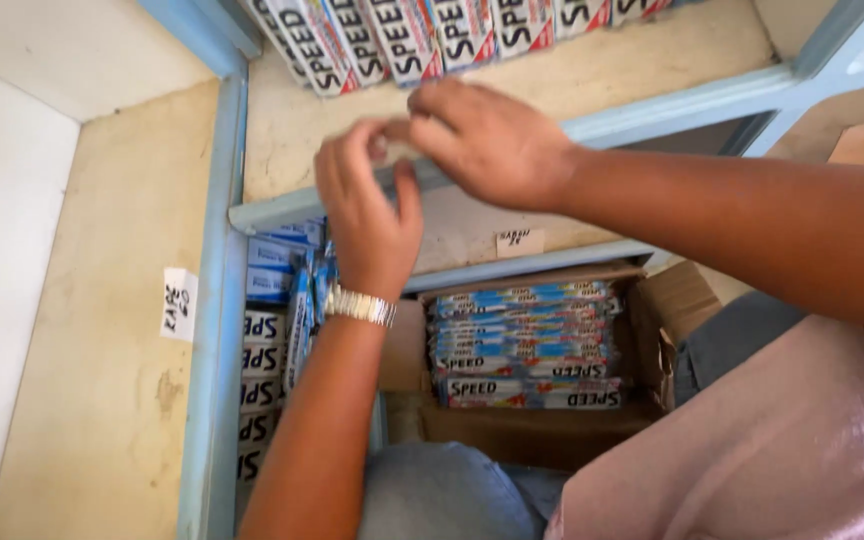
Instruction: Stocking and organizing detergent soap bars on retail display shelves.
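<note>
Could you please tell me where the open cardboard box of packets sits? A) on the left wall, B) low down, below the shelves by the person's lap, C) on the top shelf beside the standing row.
B: the cardboard box full of flat stacked packets sits below the blue shelf edge, next to the person's knees.

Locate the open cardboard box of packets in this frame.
In the head view, the cardboard box sits low and right of centre, below the blue shelf edge, just right of the left hand and its wrist bracelet.

Hands (432, 180) over shelf edge (652, 108)
</note>
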